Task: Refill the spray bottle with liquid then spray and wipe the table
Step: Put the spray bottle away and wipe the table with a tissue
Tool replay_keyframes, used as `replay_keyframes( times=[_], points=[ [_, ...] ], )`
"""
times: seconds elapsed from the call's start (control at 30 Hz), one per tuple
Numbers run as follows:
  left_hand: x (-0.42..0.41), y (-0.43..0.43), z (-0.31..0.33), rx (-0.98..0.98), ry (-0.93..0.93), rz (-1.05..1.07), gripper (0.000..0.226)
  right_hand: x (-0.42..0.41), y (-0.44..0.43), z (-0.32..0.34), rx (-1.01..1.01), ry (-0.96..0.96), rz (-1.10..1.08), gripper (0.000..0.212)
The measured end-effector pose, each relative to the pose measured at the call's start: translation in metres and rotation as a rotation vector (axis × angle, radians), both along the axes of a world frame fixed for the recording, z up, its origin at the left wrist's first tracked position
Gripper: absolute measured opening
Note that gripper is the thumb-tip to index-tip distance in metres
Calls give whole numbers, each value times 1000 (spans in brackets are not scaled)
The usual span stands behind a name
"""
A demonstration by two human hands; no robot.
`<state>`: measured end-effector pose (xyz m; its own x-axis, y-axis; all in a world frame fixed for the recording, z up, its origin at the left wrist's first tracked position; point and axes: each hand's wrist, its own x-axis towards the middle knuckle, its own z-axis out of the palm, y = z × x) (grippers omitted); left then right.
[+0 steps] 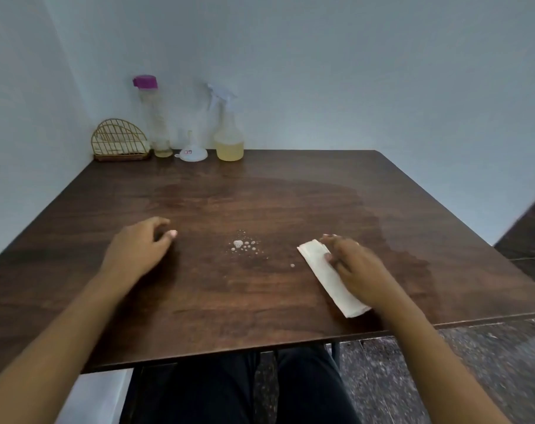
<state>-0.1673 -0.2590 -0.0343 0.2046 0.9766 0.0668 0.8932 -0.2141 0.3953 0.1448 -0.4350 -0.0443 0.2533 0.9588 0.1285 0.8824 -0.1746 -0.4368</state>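
A clear spray bottle [228,133] with yellowish liquid in its lower part stands at the back of the dark wooden table [199,301]. Left of it lie a white funnel [190,153] and a tall clear bottle with a purple cap [154,117]. A patch of droplets [245,246] sits mid-table, and a wet sheen spreads across the right half. My right hand [356,270] presses a folded white tissue [327,280] flat on the table, right of the droplets. My left hand [140,247] rests on the table with fingers loosely curled, holding nothing.
A gold wire napkin holder [119,143] with tissues stands in the back left corner against the wall. The table's near edge is above my dark-trousered legs. Speckled floor shows to the right.
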Motion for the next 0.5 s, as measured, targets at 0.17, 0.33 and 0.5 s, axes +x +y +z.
replay_keyframes(
  times=[0.17, 0.33, 0.5],
  points=[
    [-36, 32, -26, 68, 119, 43, 51, -13, -3, -24, -249, -225, 102, 88],
    [-32, 35, -36, 50, 157, 45, 58, 36, -23, -22, -330, -241, -228, 95],
    [-33, 37, -38, 56, 185, 37, 59, -43, 8, -26, -197, -232, -210, 101]
  ],
)
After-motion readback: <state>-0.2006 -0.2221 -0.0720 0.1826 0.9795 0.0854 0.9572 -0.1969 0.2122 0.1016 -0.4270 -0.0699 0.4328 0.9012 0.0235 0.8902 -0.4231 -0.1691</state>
